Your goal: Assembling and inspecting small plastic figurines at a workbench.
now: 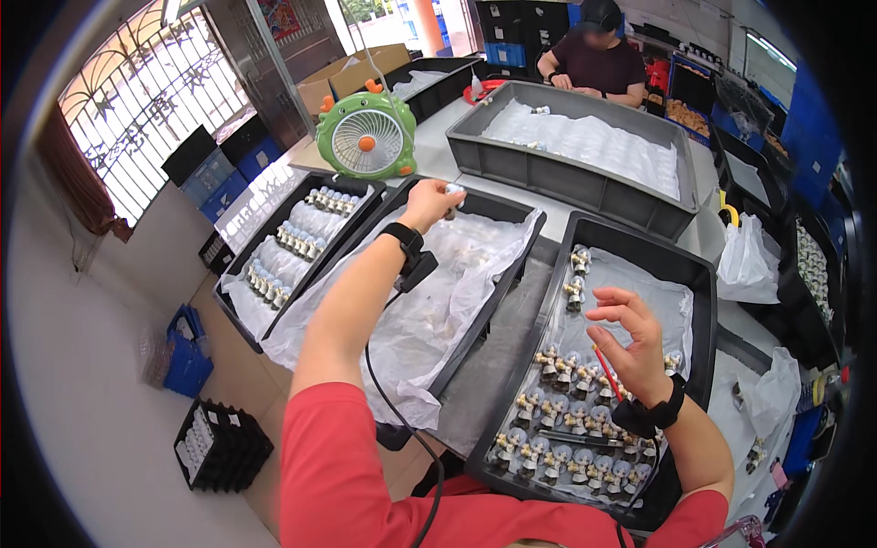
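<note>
My left hand is closed on a small figurine, pinched by its pale blue top at the far end of the middle black tray. The fingers partly cover the figurine. My right hand hovers above the right black tray, thumb and fingers apart in a curve with nothing visible between their tips. A thin red stick shows just below that thumb; whether the hand touches it cannot be made out. Beneath, rows of similar figurines with pale heads and dark bases stand in the tray, two more near its far left corner.
Translucent sheeting lines the middle tray. A left tray holds rows of figurines. Beyond stand a green fan and a large grey bin. A co-worker is at the far side. A plastic bag lies right.
</note>
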Tool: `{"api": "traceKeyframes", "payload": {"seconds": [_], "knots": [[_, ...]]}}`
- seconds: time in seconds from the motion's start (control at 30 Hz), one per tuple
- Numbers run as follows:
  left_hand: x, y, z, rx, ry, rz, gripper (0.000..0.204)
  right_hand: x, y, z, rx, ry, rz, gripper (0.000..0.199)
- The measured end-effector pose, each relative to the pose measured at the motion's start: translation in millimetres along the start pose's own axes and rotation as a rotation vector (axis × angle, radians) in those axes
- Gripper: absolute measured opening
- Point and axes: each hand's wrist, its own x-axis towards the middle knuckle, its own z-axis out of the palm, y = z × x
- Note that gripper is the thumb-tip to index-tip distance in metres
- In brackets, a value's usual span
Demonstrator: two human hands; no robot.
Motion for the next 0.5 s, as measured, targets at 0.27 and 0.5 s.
{"api": "traceKeyframes", "payload": {"seconds": [0.27, 0.5], "knots": [[54.1, -55.7, 28.8, 0.736, 0.348, 0.039, 0.032, 8.6, 13.7, -14.9, -0.043, 0.083, 0.139, 0.013], [61.9, -58.5, 28.9, 0.802, 0.155, 0.018, 0.043, 20.2, 31.9, -30.9, -0.046, 0.251, 0.132, 0.013]]}}
